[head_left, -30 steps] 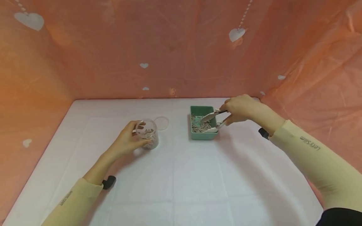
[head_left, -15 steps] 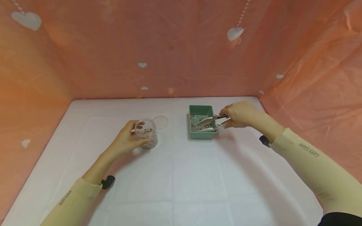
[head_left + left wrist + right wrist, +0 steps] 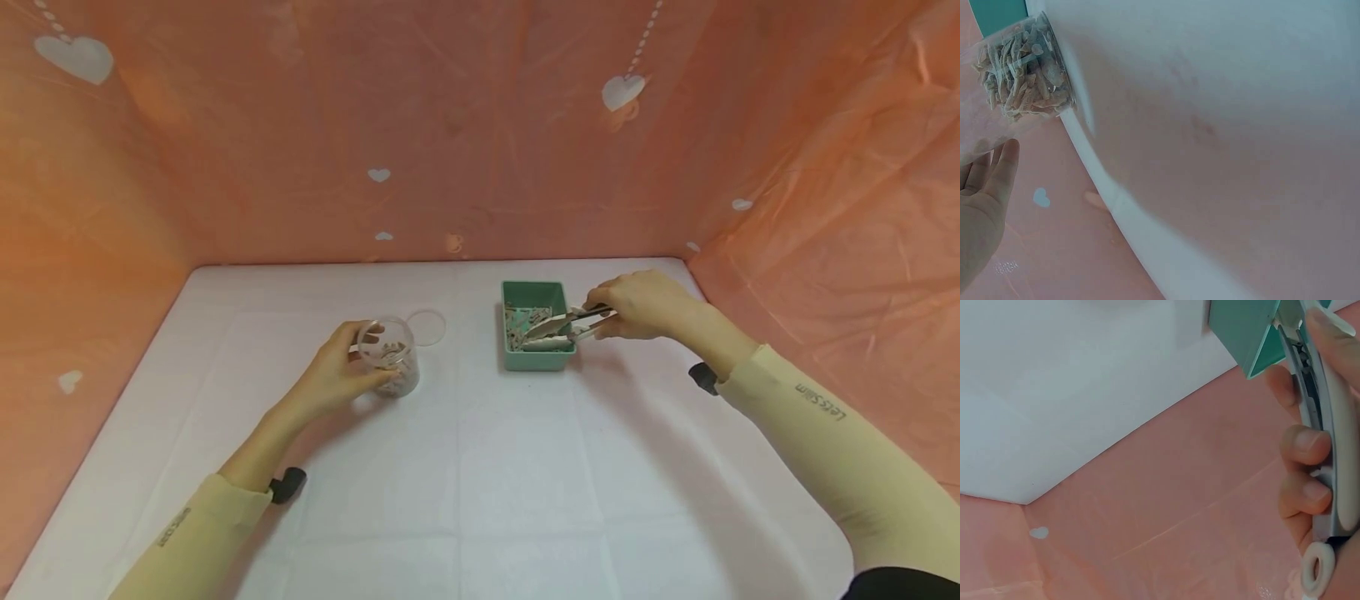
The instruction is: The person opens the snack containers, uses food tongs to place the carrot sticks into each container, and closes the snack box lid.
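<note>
My left hand [image 3: 341,367] holds a clear plastic jar [image 3: 397,371] round its side, standing on the white table. Greyish-brown dried strips [image 3: 1025,81] fill its lower part in the left wrist view. My right hand [image 3: 637,304] grips a pair of tongs [image 3: 1319,419] with cream handles and a ring at the end. The tongs' heads [image 3: 551,327] reach down into a green rectangular box [image 3: 540,361], among small strips [image 3: 517,321] like those in the jar. In the right wrist view the box's inside is mostly hidden.
A clear round lid [image 3: 427,327] lies on the table [image 3: 465,467] just behind the jar. Orange cloth [image 3: 450,125] with white hearts hangs behind the table and at both sides.
My right hand has lowered slightly, and the tongs' heads have come closer together inside the green box. The left hand and jar stay in place.
</note>
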The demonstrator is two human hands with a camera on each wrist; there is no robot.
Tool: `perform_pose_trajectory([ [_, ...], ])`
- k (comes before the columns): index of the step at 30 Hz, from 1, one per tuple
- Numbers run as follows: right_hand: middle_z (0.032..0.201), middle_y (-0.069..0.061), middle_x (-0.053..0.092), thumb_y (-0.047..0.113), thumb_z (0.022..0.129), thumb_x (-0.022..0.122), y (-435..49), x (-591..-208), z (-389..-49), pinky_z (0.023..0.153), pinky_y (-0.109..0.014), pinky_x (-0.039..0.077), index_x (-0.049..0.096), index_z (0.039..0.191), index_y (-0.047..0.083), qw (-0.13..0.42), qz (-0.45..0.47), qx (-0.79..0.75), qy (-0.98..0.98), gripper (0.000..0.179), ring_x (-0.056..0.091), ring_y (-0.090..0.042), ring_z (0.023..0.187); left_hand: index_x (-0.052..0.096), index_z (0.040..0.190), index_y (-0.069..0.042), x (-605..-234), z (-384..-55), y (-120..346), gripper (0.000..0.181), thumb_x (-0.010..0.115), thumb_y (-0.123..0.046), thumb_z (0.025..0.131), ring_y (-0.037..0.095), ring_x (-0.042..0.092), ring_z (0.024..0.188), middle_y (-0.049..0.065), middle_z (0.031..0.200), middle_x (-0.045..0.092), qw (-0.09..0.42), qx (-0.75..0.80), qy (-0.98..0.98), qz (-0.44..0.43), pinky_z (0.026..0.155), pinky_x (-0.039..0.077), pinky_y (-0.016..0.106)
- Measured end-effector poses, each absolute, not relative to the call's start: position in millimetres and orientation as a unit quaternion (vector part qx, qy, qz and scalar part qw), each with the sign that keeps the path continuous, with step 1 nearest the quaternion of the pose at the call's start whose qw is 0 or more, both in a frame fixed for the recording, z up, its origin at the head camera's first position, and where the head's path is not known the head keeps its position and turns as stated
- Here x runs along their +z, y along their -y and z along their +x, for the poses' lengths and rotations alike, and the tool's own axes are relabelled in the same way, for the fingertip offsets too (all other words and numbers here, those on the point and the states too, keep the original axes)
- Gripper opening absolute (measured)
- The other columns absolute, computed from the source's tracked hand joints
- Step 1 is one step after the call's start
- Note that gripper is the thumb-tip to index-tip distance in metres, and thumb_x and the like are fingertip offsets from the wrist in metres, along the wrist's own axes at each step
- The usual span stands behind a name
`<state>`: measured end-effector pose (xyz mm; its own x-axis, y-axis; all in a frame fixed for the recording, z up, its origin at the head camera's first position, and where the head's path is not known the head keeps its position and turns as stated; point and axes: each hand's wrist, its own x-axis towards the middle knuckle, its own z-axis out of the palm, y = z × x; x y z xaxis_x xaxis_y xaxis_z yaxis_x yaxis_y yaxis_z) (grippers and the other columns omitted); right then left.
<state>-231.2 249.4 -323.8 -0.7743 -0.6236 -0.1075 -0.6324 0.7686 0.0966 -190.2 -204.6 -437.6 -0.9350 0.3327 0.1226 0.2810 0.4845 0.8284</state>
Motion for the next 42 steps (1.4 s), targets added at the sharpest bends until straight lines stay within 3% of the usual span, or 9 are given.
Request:
perform_pose_trajectory([
  [9,0.095,0.003,0.075,0.029,0.083,0.087,-257,-324,-229,0.062,-0.045,0.055,0.076,0.108,0.019,0.009,-0.335,0.038,-0.941,0.029,0.065,-0.020,0.073,0.043,0.143,0.007,-436,-190,204,0.075,0.087,-0.015,0.087,0.042,0.050,0.134,0.028,0.141,0.052,0.031,0.479,-0.859,0.179,0.115,0.043,0.058],
  [25,0.095,0.003,0.074,0.030,0.084,0.088,-274,-316,-220,0.068,-0.042,0.054,0.076,0.110,0.015,-0.029,-0.319,-0.004,-0.947,0.032,0.066,-0.019,0.078,0.042,0.144,0.007,-436,-188,204,0.076,0.087,-0.015,0.087,0.043,0.048,0.136,0.028,0.143,0.051,0.037,0.483,-0.858,0.170,0.116,0.041,0.058],
  [31,0.092,0.002,0.073,0.027,0.084,0.088,-281,-319,-215,0.064,-0.039,0.052,0.077,0.111,0.012,-0.043,-0.308,-0.030,-0.950,0.033,0.065,-0.017,0.076,0.041,0.144,0.007,-435,-188,204,0.076,0.087,-0.015,0.087,0.043,0.047,0.137,0.028,0.143,0.051,0.038,0.483,-0.858,0.171,0.116,0.041,0.058],
  [42,0.099,-0.004,0.077,0.032,0.084,0.089,-285,-316,-211,0.062,-0.048,0.054,0.076,0.115,0.013,-0.071,-0.287,-0.041,-0.954,0.038,0.067,-0.022,0.078,0.041,0.145,0.008,-434,-187,203,0.077,0.087,-0.015,0.087,0.042,0.048,0.135,0.028,0.143,0.051,0.040,0.482,-0.860,0.165,0.116,0.042,0.058],
])
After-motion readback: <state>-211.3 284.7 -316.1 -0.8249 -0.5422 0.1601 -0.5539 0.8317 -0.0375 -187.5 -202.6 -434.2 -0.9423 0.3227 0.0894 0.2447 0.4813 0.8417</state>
